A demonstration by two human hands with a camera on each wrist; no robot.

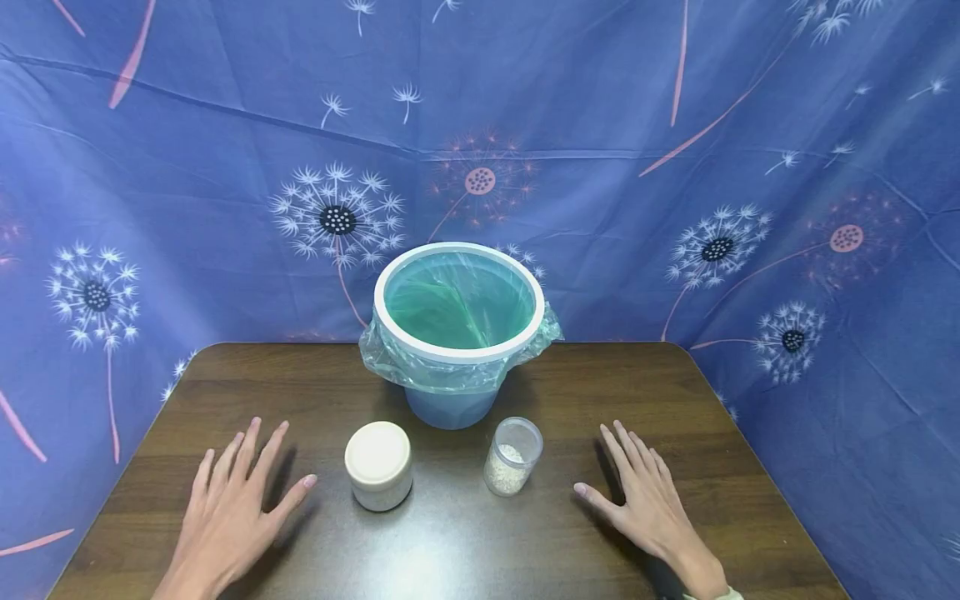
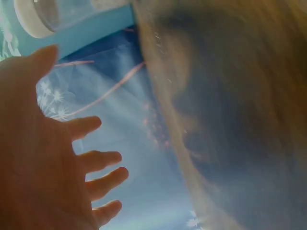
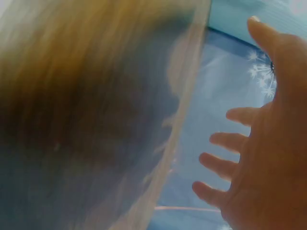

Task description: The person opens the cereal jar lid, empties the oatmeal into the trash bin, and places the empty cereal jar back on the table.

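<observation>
My left hand (image 1: pixel 232 515) and my right hand (image 1: pixel 647 510) are spread wide over the tabletop (image 1: pixel 585 396). Between them stand a white-lidded jar (image 1: pixel 378 467), nearer my left, and a clear cup (image 1: pixel 513 454) part-filled with white grains (image 1: pixel 507 472). Beyond sits a bag-lined bin (image 1: pixel 452 407), then blue dandelion-print cloth (image 1: pixel 592 208).

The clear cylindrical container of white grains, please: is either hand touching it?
No, the left hand and right hand are both apart from the container.

The cup (image 1: pixel 513 454) looks plastic, the liner (image 1: pixel 442 377) crinkled film, the table (image 1: pixel 465 542) glossy wood, the backdrop (image 1: pixel 555 100) creased cloth.
</observation>
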